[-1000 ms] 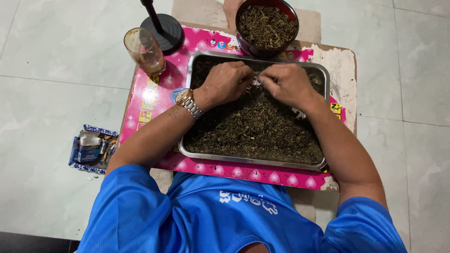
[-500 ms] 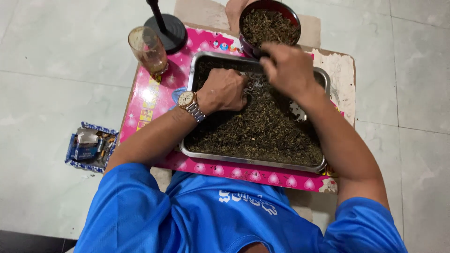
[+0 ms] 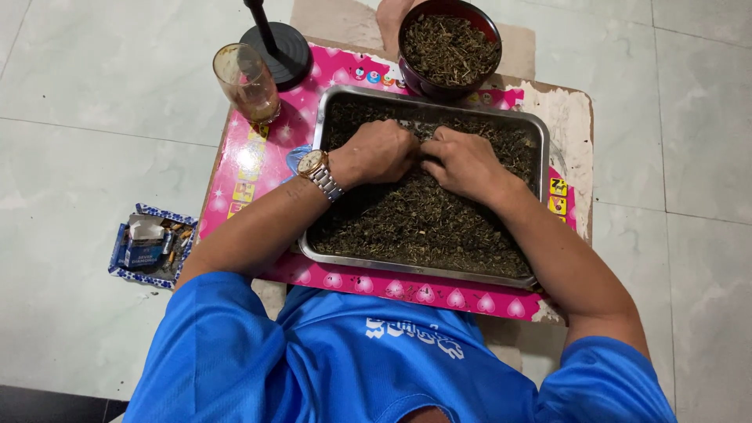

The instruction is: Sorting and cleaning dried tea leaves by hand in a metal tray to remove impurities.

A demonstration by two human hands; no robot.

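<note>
**Both hands down in the tray of dried leaves**

The rectangular steel tray (image 3: 540,129) sits on a pink patterned low table (image 3: 258,168), filled with dark dried shredded leaves (image 3: 423,223). Left hand (image 3: 378,151), gold wristwatch (image 3: 319,172) behind it, and right hand (image 3: 464,163) meet near the tray's far middle, fingers curled into the leaves; fingertips are buried, so what they pinch cannot be made out. Beyond the tray stands a dark round bowl (image 3: 407,59) of the same leaves, its far rim cut off. Left of the tray: a clear drinking glass (image 3: 244,78).
</note>
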